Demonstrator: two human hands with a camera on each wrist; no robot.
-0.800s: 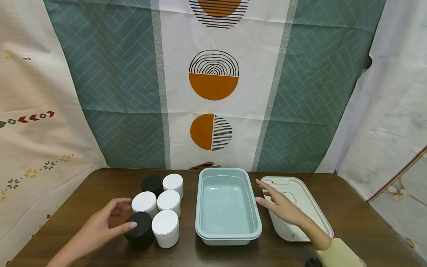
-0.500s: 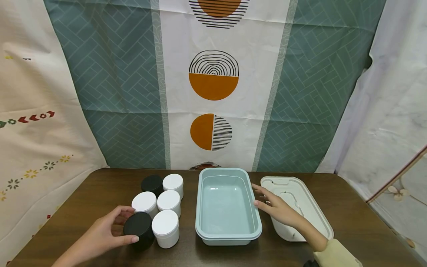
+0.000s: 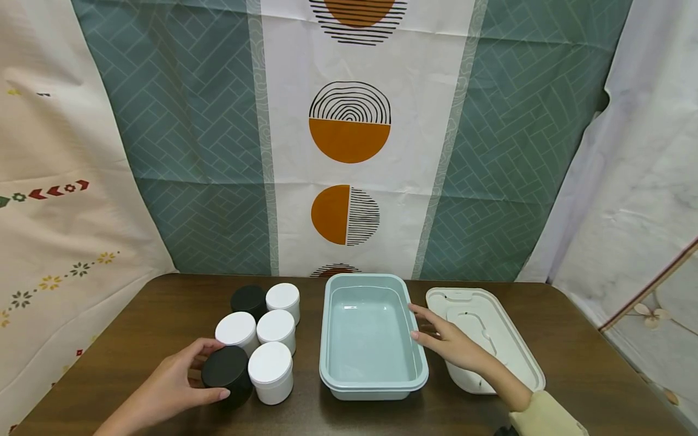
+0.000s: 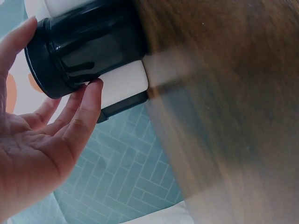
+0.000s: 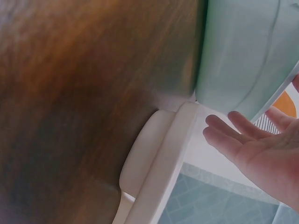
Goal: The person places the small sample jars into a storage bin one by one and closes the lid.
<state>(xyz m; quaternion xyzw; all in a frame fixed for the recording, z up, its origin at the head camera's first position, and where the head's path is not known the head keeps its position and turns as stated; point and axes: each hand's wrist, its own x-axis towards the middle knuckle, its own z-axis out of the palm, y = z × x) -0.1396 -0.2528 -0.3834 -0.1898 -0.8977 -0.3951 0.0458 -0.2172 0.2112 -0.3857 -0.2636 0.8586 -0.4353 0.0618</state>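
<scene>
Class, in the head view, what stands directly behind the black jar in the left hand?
Behind the near black jar stand a white jar and, farther back, another black jar. Both rear ones' lower parts are covered there.

Black jars [image 3: 226, 368] and white jars [image 3: 270, 369] are contrasting with a pale-blue tub [image 3: 374, 386] on a brown table [image 3: 180, 309], teal cloth [image 3: 188, 133] beyond its far edge showing herringbone lines.

text: none readable | labels: none readable on black jar [image 3: 225, 367], white jars [image 3: 269, 363], blue basin [image 3: 376, 386] or white tray [image 3: 507, 339] | brands: none readable | numbers: none readable | signs: none readable on patterned cloth [image 3: 360, 142]
</scene>
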